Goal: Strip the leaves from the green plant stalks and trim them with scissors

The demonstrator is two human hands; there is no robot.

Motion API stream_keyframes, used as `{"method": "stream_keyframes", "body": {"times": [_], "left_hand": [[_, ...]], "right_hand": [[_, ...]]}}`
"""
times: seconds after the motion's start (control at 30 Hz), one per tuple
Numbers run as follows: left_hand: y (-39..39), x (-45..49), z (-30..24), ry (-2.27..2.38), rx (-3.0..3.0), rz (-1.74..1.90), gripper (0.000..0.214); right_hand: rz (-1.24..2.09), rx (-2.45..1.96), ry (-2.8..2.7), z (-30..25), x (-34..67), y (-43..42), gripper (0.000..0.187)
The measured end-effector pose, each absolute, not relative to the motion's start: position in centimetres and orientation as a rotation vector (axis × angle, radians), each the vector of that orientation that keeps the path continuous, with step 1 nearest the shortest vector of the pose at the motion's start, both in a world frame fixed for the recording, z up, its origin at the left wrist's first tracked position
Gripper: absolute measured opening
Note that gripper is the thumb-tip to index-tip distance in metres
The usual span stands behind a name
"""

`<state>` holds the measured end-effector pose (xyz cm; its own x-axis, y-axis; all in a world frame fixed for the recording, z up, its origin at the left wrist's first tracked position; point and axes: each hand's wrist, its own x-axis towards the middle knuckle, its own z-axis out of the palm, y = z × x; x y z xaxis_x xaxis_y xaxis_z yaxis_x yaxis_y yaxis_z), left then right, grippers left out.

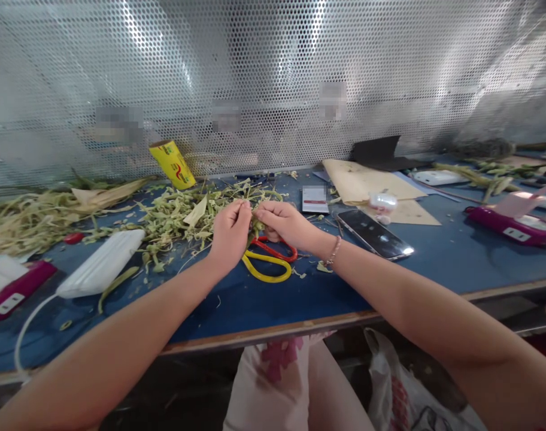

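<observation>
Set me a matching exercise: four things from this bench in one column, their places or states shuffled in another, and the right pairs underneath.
1. Greens
2. Bracelet
3. Tube
4. Yellow loop

A. Tilted, near the perforated panel
B. On the table, between the forearms
C. Heaped beyond the hands
D. Round the right wrist

Pairs: 1-C, 2-D, 3-A, 4-B

Left hand (pixel 231 232), right hand (pixel 287 224) — close together, pinching
</observation>
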<state>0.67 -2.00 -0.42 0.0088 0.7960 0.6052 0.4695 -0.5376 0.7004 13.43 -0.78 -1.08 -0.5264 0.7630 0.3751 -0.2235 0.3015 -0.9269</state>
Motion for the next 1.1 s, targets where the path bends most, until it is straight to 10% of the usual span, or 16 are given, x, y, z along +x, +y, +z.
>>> {"method": "stream_keyframes", "body": {"times": [1.1], "left_hand": [[-2.0, 1.09, -0.74, 1.132, 1.627, 1.547, 0.031]], "right_hand": [[1.67, -0.63, -1.603, -0.1, 13.82, -1.48, 0.029]]}}
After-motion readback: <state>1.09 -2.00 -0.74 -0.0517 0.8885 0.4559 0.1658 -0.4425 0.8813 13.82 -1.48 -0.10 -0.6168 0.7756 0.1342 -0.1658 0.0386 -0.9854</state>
